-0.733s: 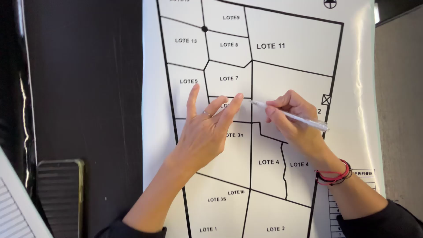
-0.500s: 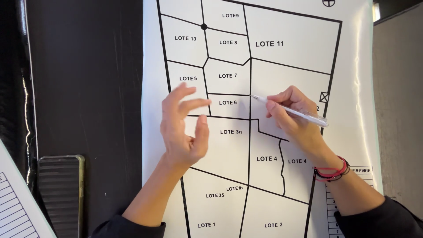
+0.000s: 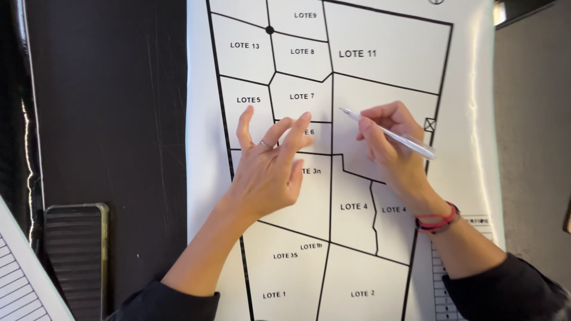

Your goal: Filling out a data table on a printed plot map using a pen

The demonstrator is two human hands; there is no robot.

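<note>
Centrally, a large white sheet (image 3: 476,119) lies on a dark table (image 3: 119,89), printed with a plan of plots outlined in thick black lines, each plot carrying a short black label. The biggest plot sits far right on the sheet, smaller ones crowd the far left, and a black dot (image 3: 269,30) marks a junction of lines near the far edge. A small crossed square (image 3: 429,125) sits on the plan's right border, and a printed table of rows (image 3: 443,279) shows at the sheet's near right corner. The left hand (image 3: 267,169) rests on the middle of the plan, fingers spread apart and slightly curled, covering part of two labels; a thin ring (image 3: 265,143) shows on one finger. The right hand (image 3: 392,145) is just right of it, thumb and fingers clamped on a slim white pen (image 3: 386,132) that slants from the hand's right side toward the far left, its tip close over the blank plot just below the biggest one; whether the tip touches the paper cannot be told. A red band (image 3: 437,220) circles the right wrist, and both forearms end in dark sleeves at the near edge. At near left a phone (image 3: 77,255) with a dark striped screen lies on the table, beside the corner of a lined white pad (image 3: 21,285).
</note>
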